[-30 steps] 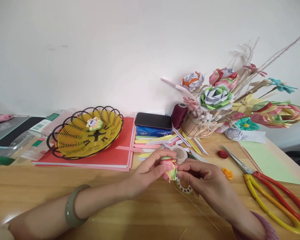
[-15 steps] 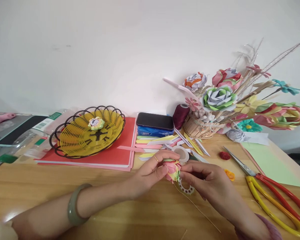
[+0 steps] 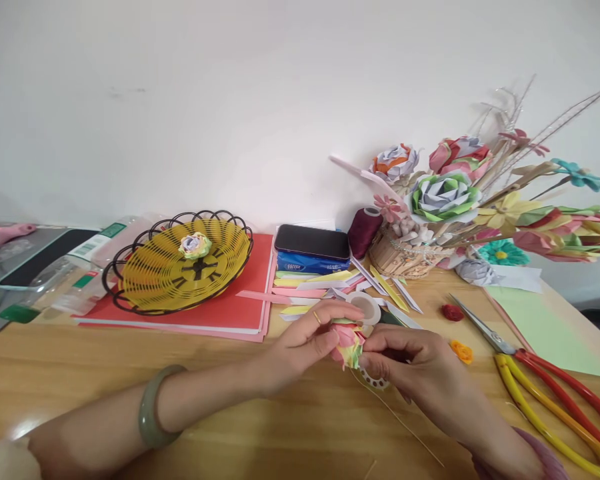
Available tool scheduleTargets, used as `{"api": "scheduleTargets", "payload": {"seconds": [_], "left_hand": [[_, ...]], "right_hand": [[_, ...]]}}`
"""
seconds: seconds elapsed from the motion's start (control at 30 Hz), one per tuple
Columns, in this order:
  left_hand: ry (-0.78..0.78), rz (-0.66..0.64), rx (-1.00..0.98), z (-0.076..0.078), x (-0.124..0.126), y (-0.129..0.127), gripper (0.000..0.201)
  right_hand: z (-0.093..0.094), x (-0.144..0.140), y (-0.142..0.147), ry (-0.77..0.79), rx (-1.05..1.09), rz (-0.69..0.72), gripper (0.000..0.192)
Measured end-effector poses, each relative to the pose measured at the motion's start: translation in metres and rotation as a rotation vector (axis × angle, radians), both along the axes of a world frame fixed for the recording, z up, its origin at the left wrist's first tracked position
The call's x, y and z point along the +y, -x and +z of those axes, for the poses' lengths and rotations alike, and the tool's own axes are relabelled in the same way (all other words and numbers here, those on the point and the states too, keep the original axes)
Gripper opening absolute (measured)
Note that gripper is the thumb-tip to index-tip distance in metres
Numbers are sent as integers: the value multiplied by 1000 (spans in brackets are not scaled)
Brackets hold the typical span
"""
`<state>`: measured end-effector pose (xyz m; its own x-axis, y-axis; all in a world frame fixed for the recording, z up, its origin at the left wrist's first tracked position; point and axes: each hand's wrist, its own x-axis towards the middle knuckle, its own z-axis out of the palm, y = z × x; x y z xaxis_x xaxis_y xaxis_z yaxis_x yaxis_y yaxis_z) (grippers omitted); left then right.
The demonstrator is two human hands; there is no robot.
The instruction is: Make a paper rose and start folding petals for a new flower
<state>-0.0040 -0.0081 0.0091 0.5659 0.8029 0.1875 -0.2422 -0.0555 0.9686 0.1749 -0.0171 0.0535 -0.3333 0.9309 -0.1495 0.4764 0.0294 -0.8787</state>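
Note:
A small folded-paper flower point(image 3: 349, 347) in pink, yellow and green is held between my two hands above the wooden table. My left hand point(image 3: 307, 343) is closed around its left side, thumb in front and fingers over the top. At the flower's right edge, my right hand point(image 3: 413, 363) pinches the petals with thumb and forefinger; the exact spot is partly hidden. A thin pale thread point(image 3: 400, 421) trails from under the flower toward the front right. Behind the hands lies a white tape roll point(image 3: 371, 310), and a white ring with dark dots point(image 3: 375, 381) shows partly below my right fingers.
On the left, a yellow woven basket point(image 3: 145, 283) holding another paper flower point(image 3: 195, 245) rests on red paper point(image 3: 225, 317). Folded paper strips point(image 3: 305, 293) and a phone point(image 3: 313, 241) lie behind the hands. Large scissors point(image 3: 510, 350), a thread spool point(image 3: 364, 233) and a flower arrangement point(image 3: 445, 197) are right.
The view has shifted slightly. My right thumb and forefinger have moved a little along the flower's right edge, and the dotted ring is more covered. Both hands keep hold of the flower.

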Motion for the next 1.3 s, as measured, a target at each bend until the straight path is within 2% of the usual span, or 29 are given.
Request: {"api": "scheduleTargets", "payload": {"seconds": [0.1, 0.2, 0.4, 0.5, 0.63, 0.87, 1.1, 1.3], "left_hand": [[102, 5, -21, -2, 1, -1, 30], [131, -2, -41, -4, 2, -1, 29], [154, -21, -44, -3, 2, 1, 29], [144, -16, -34, -2, 2, 1, 28], [134, -19, -12, 0, 2, 0, 28], [98, -3, 4, 1, 1, 0, 30], [70, -28, -73, 0, 0, -2, 29], [16, -43, -44, 0, 1, -2, 30]], "right_hand": [[2, 0, 0, 40, -24, 57, 19], [4, -1, -2, 58, -54, 94, 23], [2, -2, -4, -42, -109, 66, 24], [1, -3, -1, -68, -97, 3, 21], [-1, -2, 2, -9, -70, -69, 19], [-3, 1, 2, 23, -28, -71, 16], [0, 1, -3, -8, -70, 54, 22], [0, 1, 1, -9, -51, -31, 17]]}}
